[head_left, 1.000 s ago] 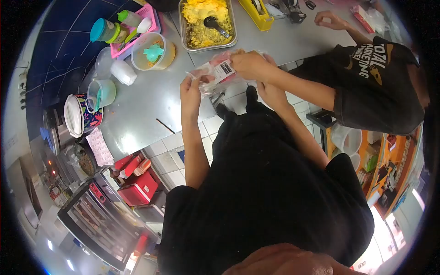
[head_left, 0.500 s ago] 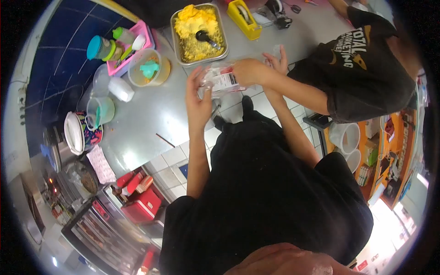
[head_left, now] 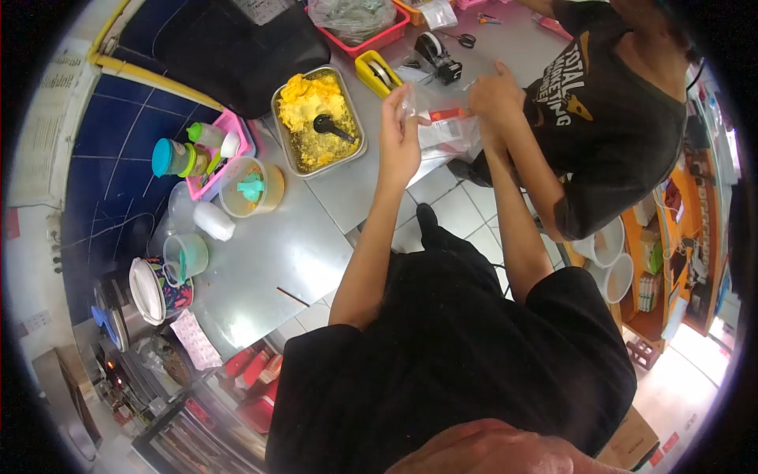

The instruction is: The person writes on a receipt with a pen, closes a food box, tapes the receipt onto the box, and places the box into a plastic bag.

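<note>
My left hand (head_left: 401,146) is raised over the counter's edge, thumb and fingers closed on one side of a clear plastic bag (head_left: 450,136). The bag has a pale label and a red-orange strip near its top; what is inside I cannot make out. At the bag's other side, my right hand (head_left: 500,73) overlaps a co-worker's hand (head_left: 496,100), and its grip is mostly hidden. The co-worker's forearm crosses over my right forearm. Just beyond my left hand stands a yellow tape dispenser (head_left: 377,75).
A steel tray (head_left: 362,150) of yellow shredded food with a black scoop (head_left: 333,128) lies left of my hands. Farther left are a tub (head_left: 272,189) with a turquoise scoop and a pink basket (head_left: 246,141). The co-worker (head_left: 624,142) stands close on the right.
The view has shifted, and the bag and both my hands are farther right. The co-worker's hand has drawn back from the bag's middle to its right side.
</note>
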Demonstrator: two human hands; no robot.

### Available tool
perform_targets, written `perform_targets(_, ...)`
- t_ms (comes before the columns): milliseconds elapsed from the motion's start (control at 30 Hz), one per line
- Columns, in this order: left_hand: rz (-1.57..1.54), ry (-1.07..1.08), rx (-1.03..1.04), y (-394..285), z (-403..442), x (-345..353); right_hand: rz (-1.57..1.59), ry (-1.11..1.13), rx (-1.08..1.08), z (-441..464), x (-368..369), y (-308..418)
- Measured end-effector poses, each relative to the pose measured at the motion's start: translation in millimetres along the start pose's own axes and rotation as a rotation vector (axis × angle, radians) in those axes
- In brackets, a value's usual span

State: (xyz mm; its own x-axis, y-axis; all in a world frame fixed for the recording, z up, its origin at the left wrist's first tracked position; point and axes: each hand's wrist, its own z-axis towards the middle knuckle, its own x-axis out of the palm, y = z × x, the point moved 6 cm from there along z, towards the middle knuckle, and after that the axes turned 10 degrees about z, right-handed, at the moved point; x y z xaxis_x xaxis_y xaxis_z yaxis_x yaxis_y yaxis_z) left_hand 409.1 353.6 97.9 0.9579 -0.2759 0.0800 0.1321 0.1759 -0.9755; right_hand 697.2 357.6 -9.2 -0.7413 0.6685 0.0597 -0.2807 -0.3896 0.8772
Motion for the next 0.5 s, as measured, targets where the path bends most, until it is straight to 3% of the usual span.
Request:
perform_targets(100, 0.025, 0.011, -0.034, 6, 14, 9, -0.482, -0.240, -0.284, -17, -9, 66)
perform_targets(200, 0.019, 0.009, -0.019, 13, 25, 11, -0.286, -0.333, -0.118, -54, -19, 80)
perform_targets(333, 0.194, 0.071, -0.024, 6, 10, 3, -0.043, -0.148, 0.228, -145, -27, 96)
perform_targets(400, 0.343, 0.058, -0.058, -2, -8, -12, -0.073, 0.224, 0.305, -214, -46, 87)
perform_targets(467, 0.339, 0.047, -0.107, 10, -32, -32, -0.408, 0.428, 0.564, -304, -105, 92)
perform_targets(500, 0.316, 0.048, -0.130, 20, -49, -42, -0.440, 0.426, 0.714, -362, -147, 83)
